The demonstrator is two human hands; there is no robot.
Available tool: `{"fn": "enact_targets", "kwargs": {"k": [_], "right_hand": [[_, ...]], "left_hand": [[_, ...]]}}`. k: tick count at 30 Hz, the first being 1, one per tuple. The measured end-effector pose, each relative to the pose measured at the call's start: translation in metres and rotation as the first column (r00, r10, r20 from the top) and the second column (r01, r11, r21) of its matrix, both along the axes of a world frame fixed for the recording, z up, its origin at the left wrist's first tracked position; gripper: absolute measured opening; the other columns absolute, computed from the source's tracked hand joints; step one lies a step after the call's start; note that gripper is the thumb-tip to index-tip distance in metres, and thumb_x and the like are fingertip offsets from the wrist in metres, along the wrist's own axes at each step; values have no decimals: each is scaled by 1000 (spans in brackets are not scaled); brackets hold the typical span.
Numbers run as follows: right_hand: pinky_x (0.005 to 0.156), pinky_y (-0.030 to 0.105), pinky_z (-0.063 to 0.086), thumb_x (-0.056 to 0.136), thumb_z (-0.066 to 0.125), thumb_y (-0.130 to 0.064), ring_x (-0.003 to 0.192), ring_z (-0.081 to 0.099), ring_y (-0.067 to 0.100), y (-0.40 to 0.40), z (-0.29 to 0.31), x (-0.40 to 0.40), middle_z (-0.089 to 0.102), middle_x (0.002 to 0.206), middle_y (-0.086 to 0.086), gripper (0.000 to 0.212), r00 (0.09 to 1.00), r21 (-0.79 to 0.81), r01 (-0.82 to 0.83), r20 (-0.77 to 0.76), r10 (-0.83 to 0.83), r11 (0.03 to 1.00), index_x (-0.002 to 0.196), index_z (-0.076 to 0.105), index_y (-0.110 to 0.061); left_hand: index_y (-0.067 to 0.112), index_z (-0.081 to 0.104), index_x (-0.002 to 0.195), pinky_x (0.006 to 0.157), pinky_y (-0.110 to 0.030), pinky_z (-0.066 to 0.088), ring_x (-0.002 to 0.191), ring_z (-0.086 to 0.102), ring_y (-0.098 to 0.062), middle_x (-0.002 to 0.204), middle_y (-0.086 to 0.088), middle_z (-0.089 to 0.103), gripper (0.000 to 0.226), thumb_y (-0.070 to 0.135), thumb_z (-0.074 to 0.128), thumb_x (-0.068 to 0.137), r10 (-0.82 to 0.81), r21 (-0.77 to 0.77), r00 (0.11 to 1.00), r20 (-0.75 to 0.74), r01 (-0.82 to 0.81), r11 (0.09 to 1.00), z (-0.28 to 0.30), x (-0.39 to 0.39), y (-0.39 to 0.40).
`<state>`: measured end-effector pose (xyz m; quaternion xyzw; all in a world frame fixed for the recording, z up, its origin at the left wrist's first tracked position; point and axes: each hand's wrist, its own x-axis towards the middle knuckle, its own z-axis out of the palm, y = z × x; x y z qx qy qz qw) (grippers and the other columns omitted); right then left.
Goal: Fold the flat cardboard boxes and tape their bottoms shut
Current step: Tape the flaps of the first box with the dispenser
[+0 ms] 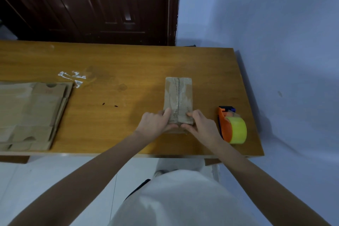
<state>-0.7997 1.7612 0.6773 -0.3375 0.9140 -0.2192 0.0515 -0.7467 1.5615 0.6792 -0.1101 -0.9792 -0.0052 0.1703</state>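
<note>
Near the right end of the wooden table [128, 60], one small cardboard box [178, 97] stands with its bottom flaps turned up and a strip of clear tape running along the centre seam. Both hands work at its near end: the left hand [156, 124] grips the left corner, fingers curled over the top and thumb pressing by the seam, and the right hand [199, 124] pinches the right corner in the same way. They appear to be smoothing the tape's tail down over the near edge. Trouble could come from uneven pressure: if one hand pushes harder, the flaps may slip apart and the tape could crease or lift, leaving the seam gaping; pressing too hard could also buckle the thin card. One tape dispenser [231, 126], orange with a yellow-green roll, lies just beside the right hand, apart from the box; a careless wrist could knock it towards the table edge. At the left end lies one stack of flat cardboard boxes [33, 115], their exact number not countable. White scraps of tape residue [73, 78] mark the tabletop beyond it.
</note>
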Motion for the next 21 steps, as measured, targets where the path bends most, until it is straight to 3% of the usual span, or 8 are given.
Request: {"fn": "enact_targets", "kwargs": {"k": [4,9,13,16,19,21], "right_hand": [[38,26,49,94,32,-55,56,59,16,-5,-11,5,58,97,13,51,996,-57,12,-89,-17,998,115,42,-10],[39,28,49,95,32,-39,50,57,22,-1,-18,8,55,105,22,40,1000,-90,-24,-13,23,996,128,32,-16],[64,27,52,101,37,-24,76,65,22,11,-16,10,59,119,15,49,994,-27,-26,106,29,999,147,21,-24],[63,26,49,99,41,-36,71,59,9,15,-10,14,63,99,-2,53,975,-76,26,221,-8,997,146,18,-31],[72,27,53,96,44,-47,89,60,4,8,-4,14,57,112,-10,53,971,-81,79,231,-58,994,141,32,-23],[70,28,52,96,44,-46,95,60,8,1,-3,12,54,121,-4,49,983,-69,113,154,-101,991,133,41,-15]], "left_hand": [[7,45,97,30,-18,23,35,47,-12,74,-5,61,44,50,38,89,66,0,995,-69,-66,998,-26,10,6],[0,43,109,28,-21,33,44,55,-18,84,-14,62,35,29,42,89,78,204,994,-82,-60,977,-36,15,11],[2,43,113,31,-20,33,47,56,-18,89,-12,63,34,25,39,90,48,287,998,-31,-37,957,-33,18,8],[6,40,118,31,-19,30,45,53,-16,89,-9,61,36,30,37,92,27,320,998,48,-41,946,-28,21,2],[8,44,115,30,-19,30,46,55,-12,88,-4,61,49,50,38,90,44,249,994,101,-68,966,-21,22,-1],[11,46,105,29,-20,32,43,54,-13,84,-2,62,48,55,39,87,78,231,988,133,-107,967,-13,19,1]]}}
